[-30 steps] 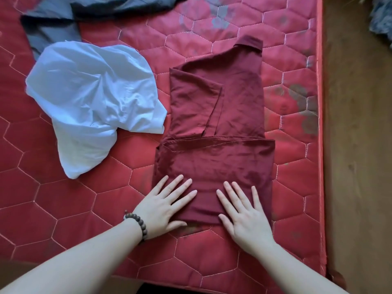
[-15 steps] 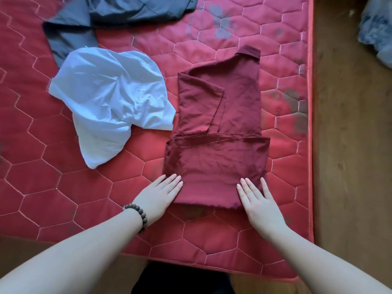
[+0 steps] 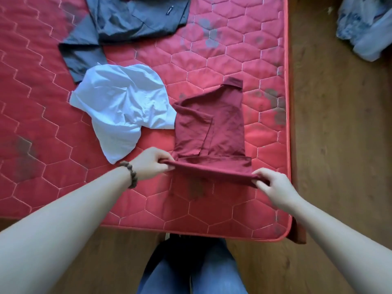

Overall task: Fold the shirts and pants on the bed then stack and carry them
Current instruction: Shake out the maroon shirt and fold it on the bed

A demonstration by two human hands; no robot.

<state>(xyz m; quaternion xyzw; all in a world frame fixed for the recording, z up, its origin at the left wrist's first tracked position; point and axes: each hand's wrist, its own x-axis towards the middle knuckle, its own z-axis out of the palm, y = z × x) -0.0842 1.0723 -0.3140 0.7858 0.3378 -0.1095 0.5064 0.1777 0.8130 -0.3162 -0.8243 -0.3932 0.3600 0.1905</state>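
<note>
Both hands, flat on the maroon shirt (image 3: 220, 124) a moment ago, now pinching its near fold: left hand (image 3: 151, 163), right hand (image 3: 272, 183). Fold lifted off the bed (image 3: 212, 206); next fold-over apparently underway.

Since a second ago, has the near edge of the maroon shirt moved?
Yes. Both hands, left hand and right hand, now pinch the maroon shirt at its near corners, lifting that edge off the red mattress and toward the collar end; before it lay flat.

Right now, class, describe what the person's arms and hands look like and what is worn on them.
Both forearms are bare, with no sleeves in view. The left hand has a bracelet of round dark brown beads at its wrist. The right hand and its wrist carry nothing: no ring, watch or glove shows.
</note>
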